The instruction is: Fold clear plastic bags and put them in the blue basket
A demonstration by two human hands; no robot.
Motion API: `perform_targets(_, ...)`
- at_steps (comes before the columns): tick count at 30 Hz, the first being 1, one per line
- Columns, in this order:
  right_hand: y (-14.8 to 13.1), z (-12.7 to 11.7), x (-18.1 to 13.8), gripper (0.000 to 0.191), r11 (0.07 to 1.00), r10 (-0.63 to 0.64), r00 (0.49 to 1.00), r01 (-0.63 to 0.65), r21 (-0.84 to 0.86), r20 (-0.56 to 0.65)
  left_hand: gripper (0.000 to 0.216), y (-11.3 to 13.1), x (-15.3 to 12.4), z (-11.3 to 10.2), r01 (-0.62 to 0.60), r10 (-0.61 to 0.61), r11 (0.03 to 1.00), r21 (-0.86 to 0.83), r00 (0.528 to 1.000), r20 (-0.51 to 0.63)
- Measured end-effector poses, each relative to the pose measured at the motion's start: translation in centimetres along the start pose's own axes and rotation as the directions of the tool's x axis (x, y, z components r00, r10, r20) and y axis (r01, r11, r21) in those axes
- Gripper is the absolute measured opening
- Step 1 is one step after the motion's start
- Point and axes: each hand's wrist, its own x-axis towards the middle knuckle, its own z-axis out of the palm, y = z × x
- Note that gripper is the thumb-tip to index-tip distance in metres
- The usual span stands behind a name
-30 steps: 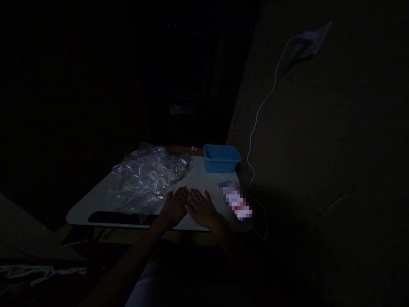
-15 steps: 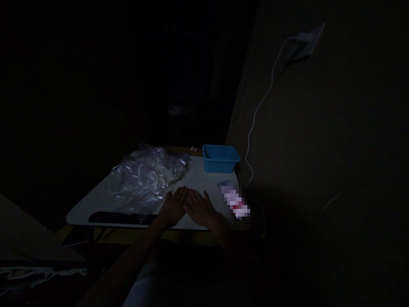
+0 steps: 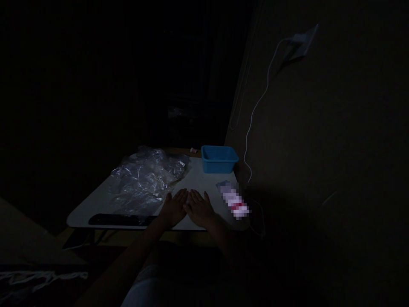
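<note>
The room is very dark. My left hand (image 3: pixel 173 208) and my right hand (image 3: pixel 200 209) lie flat, palms down and side by side, on a small white table (image 3: pixel 96 204) near its front edge. Both have their fingers stretched out and hold nothing. Crumpled clear plastic wrap (image 3: pixel 145 179) lies just left of and beyond my left hand. A phone-like object with a lit, blurred face (image 3: pixel 234 200) lies right of my right hand.
A blue plastic tub (image 3: pixel 219 158) stands at the table's far right corner, a tiny object (image 3: pixel 193 150) behind it. A long black flat item (image 3: pixel 121 219) lies along the front edge. A white cable (image 3: pixel 255 111) runs down the right wall from a socket (image 3: pixel 302 42).
Both hands stay flat in the same place on the table. Only the view has shifted slightly.
</note>
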Motion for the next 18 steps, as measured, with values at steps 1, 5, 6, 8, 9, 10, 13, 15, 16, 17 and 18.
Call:
perform_targets(1,-0.04,0.07,-0.02,0.057,1.000,0.028,1.000,-0.028,0.001,-0.008,0.050,0.00,-0.01,0.03,0.002,-0.002,1.000,-0.002,1.000,0.000)
perform_targets(5,-0.18,0.35,-0.11,0.062,0.993,0.119,0.992,-0.119,0.004,-0.031,0.050,-0.10,0.04,0.37,0.004,-0.004,1.000,-0.019,1.000,-0.005)
perform_targets(6,-0.21,0.41,-0.13,0.064,0.990,0.141,0.989,-0.141,0.003,-0.036,0.049,-0.12,0.07,0.46,0.005,-0.005,1.000,-0.025,1.000,-0.010)
perform_targets(8,-0.24,0.54,-0.15,0.066,0.980,0.199,0.979,-0.199,0.000,-0.050,0.049,-0.12,0.09,0.54,0.009,-0.010,0.999,-0.033,1.000,-0.022)
perform_targets(9,-0.23,0.58,-0.16,0.067,0.972,0.234,0.971,-0.235,0.000,-0.056,0.049,-0.10,0.09,0.53,0.011,-0.012,0.999,-0.034,1.000,-0.027)
perform_targets(10,-0.21,0.60,-0.18,0.067,0.963,0.269,0.961,-0.270,0.000,-0.060,0.049,-0.07,0.08,0.49,0.012,-0.013,0.999,-0.034,0.999,-0.031)
perform_targets(13,-0.07,0.46,-0.34,0.064,0.961,0.275,0.958,-0.275,0.009,-0.080,0.049,0.01,0.02,0.32,0.006,-0.007,1.000,-0.029,0.999,-0.031)
perform_targets(15,0.03,0.23,-0.51,0.060,0.988,0.156,0.984,-0.156,0.012,-0.081,0.049,0.00,0.01,0.33,0.004,-0.004,1.000,-0.024,1.000,-0.025)
perform_targets(16,0.07,0.12,-0.60,0.058,0.997,0.081,0.994,-0.080,0.010,-0.077,0.049,-0.02,0.02,0.39,0.005,-0.005,1.000,-0.022,1.000,-0.023)
perform_targets(17,0.08,0.02,-0.66,0.056,1.000,0.020,0.998,-0.020,0.006,-0.067,0.049,-0.06,0.04,0.47,0.006,-0.006,1.000,-0.020,1.000,-0.021)
perform_targets(18,0.07,-0.04,-0.70,0.055,1.000,-0.018,0.999,0.018,0.002,-0.051,0.049,-0.10,0.06,0.56,0.006,-0.007,1.000,-0.021,1.000,-0.020)
